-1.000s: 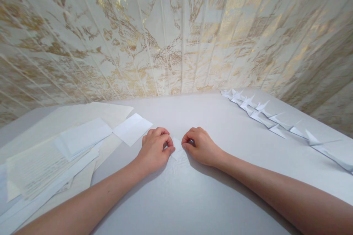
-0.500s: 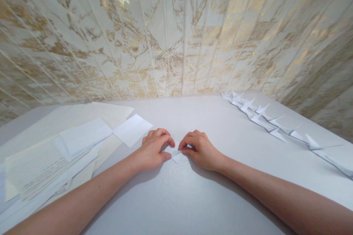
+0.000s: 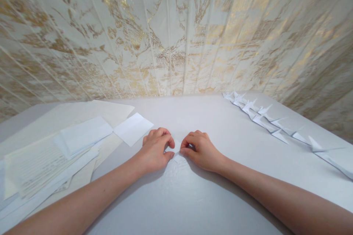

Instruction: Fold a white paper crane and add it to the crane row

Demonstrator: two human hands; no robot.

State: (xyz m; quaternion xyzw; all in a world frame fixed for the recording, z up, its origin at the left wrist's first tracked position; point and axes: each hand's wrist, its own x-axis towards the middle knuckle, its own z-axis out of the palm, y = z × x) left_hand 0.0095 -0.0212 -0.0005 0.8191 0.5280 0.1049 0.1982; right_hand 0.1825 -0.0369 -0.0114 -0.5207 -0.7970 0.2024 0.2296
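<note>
A small piece of folded white paper (image 3: 177,148) lies at the middle of the table, between my two hands and partly covered by them. My left hand (image 3: 156,149) is at its left side, fingers curled and thumb tip on the paper's near edge. On the other side, my right hand (image 3: 202,151) pinches the paper's right edge between thumb and forefinger. How the paper is folded is hard to make out, as it is small and pale against the table.
Several folded paper cranes (image 3: 259,120) stand in rows along the right. At left lie a stack of white paper pieces (image 3: 86,134), printed sheets (image 3: 41,169) and larger cream sheets (image 3: 82,108). A single white sheet (image 3: 134,128) rests beyond my left hand. A gold-patterned curtain (image 3: 171,44) hangs behind the table (image 3: 182,202).
The paper between my hands has turned or been folded slightly, and less of its near flap shows. My left thumb has moved a little to the right; both hands remain at the paper.
</note>
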